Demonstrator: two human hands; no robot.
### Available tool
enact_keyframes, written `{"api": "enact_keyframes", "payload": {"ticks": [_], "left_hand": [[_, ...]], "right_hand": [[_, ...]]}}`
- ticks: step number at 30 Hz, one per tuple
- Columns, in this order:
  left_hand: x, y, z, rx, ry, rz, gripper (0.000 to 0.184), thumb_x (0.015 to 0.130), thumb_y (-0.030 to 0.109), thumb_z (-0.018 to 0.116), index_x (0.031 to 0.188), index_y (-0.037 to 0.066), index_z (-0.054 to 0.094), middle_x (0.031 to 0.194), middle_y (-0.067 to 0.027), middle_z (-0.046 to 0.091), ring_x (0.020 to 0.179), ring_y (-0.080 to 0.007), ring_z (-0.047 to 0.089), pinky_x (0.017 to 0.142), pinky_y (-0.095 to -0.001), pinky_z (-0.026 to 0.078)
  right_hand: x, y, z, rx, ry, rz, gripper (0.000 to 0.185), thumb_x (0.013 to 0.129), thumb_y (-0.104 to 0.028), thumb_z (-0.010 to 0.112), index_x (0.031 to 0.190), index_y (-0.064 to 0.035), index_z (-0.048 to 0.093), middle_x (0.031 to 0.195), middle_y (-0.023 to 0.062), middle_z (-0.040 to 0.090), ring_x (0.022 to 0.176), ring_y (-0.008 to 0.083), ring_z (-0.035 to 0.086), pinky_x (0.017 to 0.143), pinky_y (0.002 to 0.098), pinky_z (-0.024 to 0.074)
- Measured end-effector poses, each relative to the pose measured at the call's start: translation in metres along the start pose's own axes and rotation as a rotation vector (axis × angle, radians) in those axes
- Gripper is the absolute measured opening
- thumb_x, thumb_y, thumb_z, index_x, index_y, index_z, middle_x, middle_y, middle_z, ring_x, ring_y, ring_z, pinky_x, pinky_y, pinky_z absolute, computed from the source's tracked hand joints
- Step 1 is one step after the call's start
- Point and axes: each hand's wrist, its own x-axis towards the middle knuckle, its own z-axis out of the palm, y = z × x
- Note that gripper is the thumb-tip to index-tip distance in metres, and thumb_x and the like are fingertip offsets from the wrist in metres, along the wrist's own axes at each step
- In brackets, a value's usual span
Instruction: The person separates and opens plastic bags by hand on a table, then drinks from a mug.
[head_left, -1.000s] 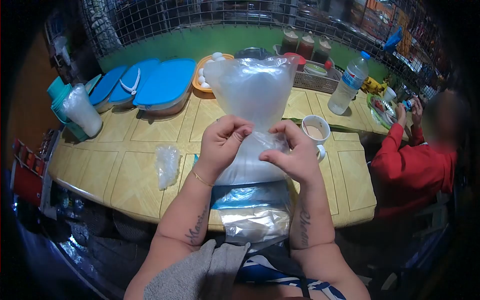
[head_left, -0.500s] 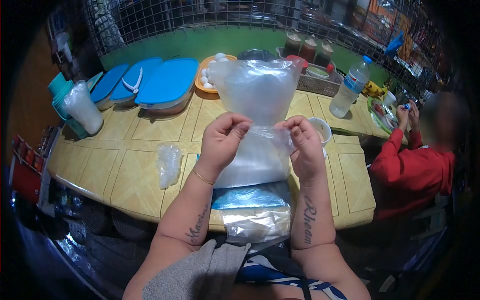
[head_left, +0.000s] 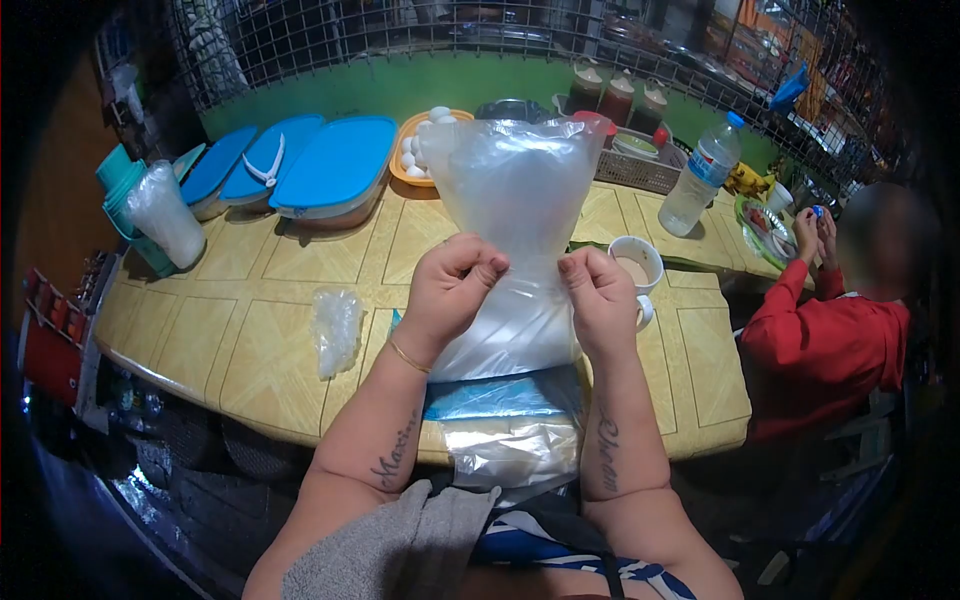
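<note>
A clear plastic bag stands up in front of me, its wide part spread toward the back of the table. Its narrowed middle is pinched on the left side by my left hand, thumb against curled fingers. My right hand pinches the opposite side the same way. Below my hands lies more clear plastic, over a blue-and-clear plastic pack at the table's front edge. Just right of my right hand is a white mug with a light brown drink, partly hidden by that hand.
Blue-lidded containers, an orange basket of eggs and a water bottle stand along the back. A crumpled plastic bag lies on the yellow table. At right sits a person in a red sleeve, near a plate.
My right hand has turned and its fingers have curled in more tightly on the bag. The mug now shows more. The other person's hands have shifted slightly.
</note>
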Motion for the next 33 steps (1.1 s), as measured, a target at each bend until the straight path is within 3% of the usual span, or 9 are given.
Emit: {"api": "enact_keyframes", "payload": {"ticks": [4, 9, 13, 16, 19, 25, 28, 29, 33], "left_hand": [[0.003, 0.016, 0.008, 0.005, 0.071, -0.082, 0.012, 0.093, 0.013, 0.066, 0.088, 0.001, 0.067, 0.078, -0.0003, 0.058, 0.074, -0.0092, 0.053, 0.069, -0.0235, 0.042], [-0.003, 0.013, 0.004, -0.226, 0.049, -0.197, 0.014, 0.096, 0.015, 0.063, 0.094, 0.002, 0.067, 0.085, 0.0005, 0.06, 0.079, -0.0066, 0.053, 0.071, -0.0224, 0.043], [-0.001, 0.004, 0.004, -0.252, 0.051, -0.001, 0.028, 0.094, 0.031, 0.064, 0.093, 0.002, 0.067, 0.085, -0.0036, 0.06, 0.076, -0.0106, 0.054, 0.072, -0.0256, 0.045], [0.003, 0.008, 0.007, -0.36, 0.018, 0.081, 0.034, 0.093, 0.036, 0.063, 0.092, 0.003, 0.065, 0.083, -0.0062, 0.061, 0.077, -0.0136, 0.056, 0.074, -0.0292, 0.046], [0.0, 0.003, 0.009, -0.706, -0.043, -0.049, 0.036, 0.09, 0.039, 0.065, 0.091, 0.004, 0.064, 0.082, -0.0051, 0.062, 0.073, -0.0121, 0.057, 0.069, -0.0275, 0.047], [-0.002, 0.018, 0.001, -0.388, -0.167, -0.321, 0.029, 0.093, 0.033, 0.066, 0.089, 0.004, 0.063, 0.073, 0.0018, 0.058, 0.06, -0.0064, 0.052, 0.056, -0.0211, 0.043], [-0.002, 0.018, 0.007, -0.172, -0.231, -0.407, 0.026, 0.095, 0.028, 0.065, 0.088, 0.003, 0.065, 0.074, 0.0024, 0.058, 0.06, -0.0055, 0.051, 0.055, -0.0206, 0.041], [-0.004, 0.011, 0.006, -0.211, -0.237, -0.423, 0.027, 0.094, 0.029, 0.065, 0.09, 0.003, 0.067, 0.08, 0.0004, 0.061, 0.067, -0.0084, 0.054, 0.064, -0.0224, 0.045], [0.001, 0.014, 0.013, -0.095, -0.141, -0.004, 0.029, 0.095, 0.031, 0.063, 0.093, 0.002, 0.069, 0.091, -0.0062, 0.066, 0.085, -0.0151, 0.06, 0.081, -0.0289, 0.048]], "right_hand": [[0.002, -0.003, 0.006, 0.259, -0.07, -0.072, 0.013, 0.086, -0.006, 0.072, 0.093, -0.0025, 0.061, 0.09, 0.0024, 0.065, 0.07, 0.0071, 0.056, 0.066, 0.0224, 0.0468], [-0.005, -0.025, -0.001, 0.254, -0.162, 0.112, 0.019, 0.083, -0.002, 0.072, 0.099, -0.002, 0.061, 0.088, 0.0023, 0.066, 0.072, 0.0064, 0.057, 0.062, 0.0208, 0.0458], [0.001, -0.019, -0.007, 0.14, -0.257, 0.184, 0.008, 0.09, -0.009, 0.067, 0.092, -0.0018, 0.064, 0.078, -0.0012, 0.061, 0.067, 0.0057, 0.054, 0.059, 0.0202, 0.0431], [0.001, -0.016, -0.01, 0.052, -0.313, 0.239, 0.016, 0.095, -0.017, 0.064, 0.089, -0.0023, 0.064, 0.074, -0.0024, 0.058, 0.064, 0.0058, 0.051, 0.059, 0.02, 0.0417], [0.003, 0.006, -0.009, 0.195, -0.22, 0.132, 0.023, 0.096, -0.025, 0.063, 0.089, -0.0032, 0.063, 0.077, -0.0012, 0.058, 0.068, 0.0074, 0.051, 0.063, 0.0216, 0.0425], [0.008, 0.001, 0.008, 0.781, -0.003, 0.01, 0.033, 0.093, -0.035, 0.062, 0.081, -0.0049, 0.054, 0.073, 0.0054, 0.056, 0.069, 0.0181, 0.056, 0.067, 0.0281, 0.0463], [0.005, -0.003, 0.002, 0.866, -0.17, 0.046, 0.036, 0.092, -0.038, 0.062, 0.078, -0.0058, 0.052, 0.066, 0.0036, 0.05, 0.063, 0.0183, 0.053, 0.064, 0.0279, 0.0454], [0.005, -0.002, 0.0, 0.819, -0.195, 0.033, 0.037, 0.091, -0.039, 0.063, 0.078, -0.0062, 0.051, 0.064, 0.0031, 0.049, 0.061, 0.0179, 0.052, 0.062, 0.0279, 0.0448], [0.006, 0.004, -0.013, 0.644, -0.295, 0.053, 0.038, 0.09, -0.04, 0.064, 0.077, -0.0073, 0.051, 0.063, 0.0018, 0.046, 0.059, 0.0175, 0.05, 0.059, 0.0275, 0.0431]]}}
